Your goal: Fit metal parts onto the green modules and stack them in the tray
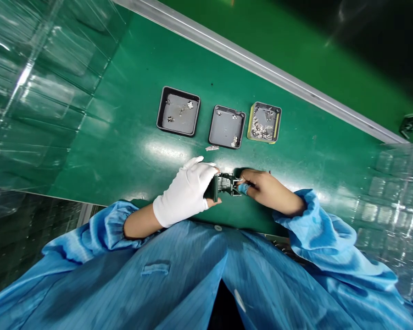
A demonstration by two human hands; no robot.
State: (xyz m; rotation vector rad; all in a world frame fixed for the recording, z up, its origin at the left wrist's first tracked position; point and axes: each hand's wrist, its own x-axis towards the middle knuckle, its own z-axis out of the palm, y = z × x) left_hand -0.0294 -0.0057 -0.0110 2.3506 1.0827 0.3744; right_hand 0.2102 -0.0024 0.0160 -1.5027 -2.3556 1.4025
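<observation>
My left hand (187,190), in a white glove with bare fingertips, grips a dark plastic housing (224,184) from its left side. Pale metallic parts show in the open middle of this housing. At its right end is my right hand (263,188), bare, with blue tape round one finger. Its thumb and fingers are pinched together against the housing; whether a small part sits between them is hidden. Just above my left hand, a small strip of silvery pieces (212,148) lies on the green work surface.
Beyond my hands stand a black-rimmed tray (179,130), a middle grey tray (226,144) and a yellow-edged tray (250,123), all with small metal parts. Clear plastic trays (72,50) are stacked at left, more clear trays (392,183) at right. A metal rail (261,66) bounds the far edge.
</observation>
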